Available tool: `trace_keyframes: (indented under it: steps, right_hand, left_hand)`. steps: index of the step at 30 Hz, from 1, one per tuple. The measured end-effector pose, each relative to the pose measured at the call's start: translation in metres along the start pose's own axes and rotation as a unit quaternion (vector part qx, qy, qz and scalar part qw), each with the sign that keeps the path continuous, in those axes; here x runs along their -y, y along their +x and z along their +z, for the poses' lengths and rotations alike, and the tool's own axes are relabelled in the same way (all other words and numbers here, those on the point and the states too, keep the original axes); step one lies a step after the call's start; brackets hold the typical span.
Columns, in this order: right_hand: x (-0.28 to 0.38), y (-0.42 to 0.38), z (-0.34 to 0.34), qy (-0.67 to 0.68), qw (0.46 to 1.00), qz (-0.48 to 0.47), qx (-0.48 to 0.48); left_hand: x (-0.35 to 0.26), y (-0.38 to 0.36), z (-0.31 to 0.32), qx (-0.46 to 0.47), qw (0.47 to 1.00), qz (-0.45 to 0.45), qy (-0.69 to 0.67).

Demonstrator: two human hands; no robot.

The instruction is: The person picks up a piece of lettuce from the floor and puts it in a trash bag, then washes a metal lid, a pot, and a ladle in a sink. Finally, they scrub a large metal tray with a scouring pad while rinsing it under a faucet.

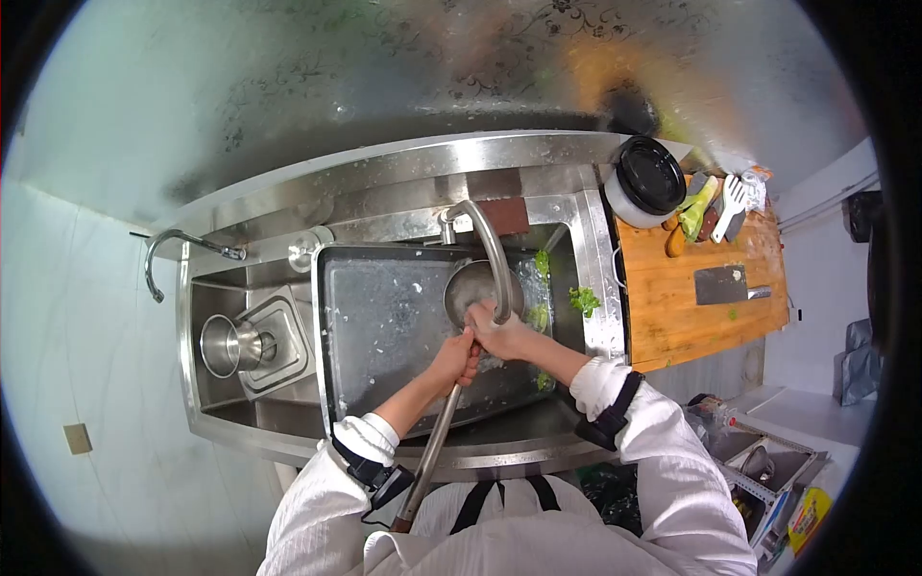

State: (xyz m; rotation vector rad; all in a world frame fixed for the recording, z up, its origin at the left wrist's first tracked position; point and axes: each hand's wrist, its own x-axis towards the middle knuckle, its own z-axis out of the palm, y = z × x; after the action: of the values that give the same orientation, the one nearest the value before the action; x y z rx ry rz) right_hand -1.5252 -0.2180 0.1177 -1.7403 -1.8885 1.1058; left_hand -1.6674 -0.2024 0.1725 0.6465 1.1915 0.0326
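Observation:
A long-handled metal ladle (pixel 440 432) lies across the sink, its round bowl under the curved faucet (pixel 495 250) and its handle running back toward my body. My left hand (pixel 454 361) is wrapped around the handle close to the bowl. At the near rim of the ladle bowl is my right hand (pixel 495 331), under the faucet's mouth; its fingers reach into the bowl, partly hidden and blurred. Beneath both hands, a large dark rectangular tray (pixel 370 317) sits tilted in the sink, wet and dotted with scraps.
Green leaves (pixel 583 300) lie on the sink's right edge. Right of it, a wooden board (pixel 663 326) bears a cleaver (pixel 720 285), utensils and a white container with a black lid (pixel 651 175). The left basin holds a metal pot (pixel 229 346) and a steel lid; a second faucet (pixel 192 237) stands behind.

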Motion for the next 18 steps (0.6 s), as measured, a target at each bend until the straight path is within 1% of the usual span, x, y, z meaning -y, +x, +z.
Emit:
trace_keyframes:
  steps: [2, 3, 4, 5, 6, 7, 9, 10, 11, 12, 13, 14, 15, 16, 17, 18]
  right_hand:
    - [0.018, 0.005, -0.029, -0.078, 0.996, -0.024, -0.019]
    - [0.015, 0.001, -0.040, -0.106, 0.986, -0.094, -0.084]
    - [0.012, 0.003, -0.048, -0.104, 0.987, -0.091, -0.088]
    - [0.008, 0.006, -0.056, -0.234, 0.957, -0.121, -0.119]
    - [0.006, 0.007, -0.063, -0.361, 0.909, -0.149, -0.146]
    - [0.012, 0.001, -0.074, -0.362, 0.909, -0.147, -0.147]
    - [0.026, -0.014, -0.099, -0.275, 0.936, 0.006, -0.218]
    - [0.007, -0.013, -0.091, -0.275, 0.936, 0.007, -0.218]
    - [-0.023, -0.011, -0.075, 0.032, 0.954, 0.042, -0.296]
    - [-0.040, -0.013, -0.065, 0.335, 0.873, 0.070, -0.347]
    - [-0.033, -0.023, -0.066, 0.661, 0.713, 0.047, -0.226]
    - [-0.028, -0.023, -0.061, 0.662, 0.712, 0.045, -0.231]
    - [-0.022, -0.021, -0.052, 0.607, 0.762, -0.013, -0.224]
    - [-0.014, -0.017, -0.044, 0.548, 0.806, -0.067, -0.215]
    - [0.002, -0.014, -0.046, 0.424, 0.867, -0.098, -0.244]
    - [0.018, -0.010, -0.050, 0.291, 0.910, -0.126, -0.267]
  left_hand:
    - [0.000, -0.002, -0.004, 0.088, 0.994, -0.047, -0.044]
    - [-0.001, -0.003, -0.005, 0.115, 0.991, -0.061, -0.028]
    - [-0.002, -0.001, -0.009, 0.116, 0.991, -0.063, -0.023]
    - [-0.002, 0.003, -0.016, 0.142, 0.986, -0.089, -0.018]
    - [-0.004, 0.005, -0.021, 0.168, 0.979, -0.112, -0.015]
    - [-0.006, 0.005, -0.025, 0.170, 0.979, -0.112, -0.013]
    - [-0.009, 0.004, -0.029, 0.202, 0.971, -0.124, -0.020]
    - [-0.006, 0.005, -0.029, 0.203, 0.971, -0.124, -0.020]
    - [-0.002, 0.006, -0.029, 0.205, 0.970, -0.126, -0.024]
    - [-0.001, 0.008, -0.027, 0.208, 0.969, -0.127, -0.027]
    - [-0.002, 0.010, -0.024, 0.210, 0.969, -0.127, -0.021]
    - [-0.004, 0.012, -0.021, 0.241, 0.959, -0.142, -0.048]
    - [-0.005, 0.014, -0.020, 0.271, 0.947, -0.158, -0.076]
    - [-0.003, 0.020, -0.021, 0.269, 0.946, -0.164, -0.073]
    - [-0.002, 0.029, -0.022, 0.290, 0.935, -0.185, -0.087]
    - [0.002, 0.036, -0.021, 0.311, 0.923, -0.204, -0.103]
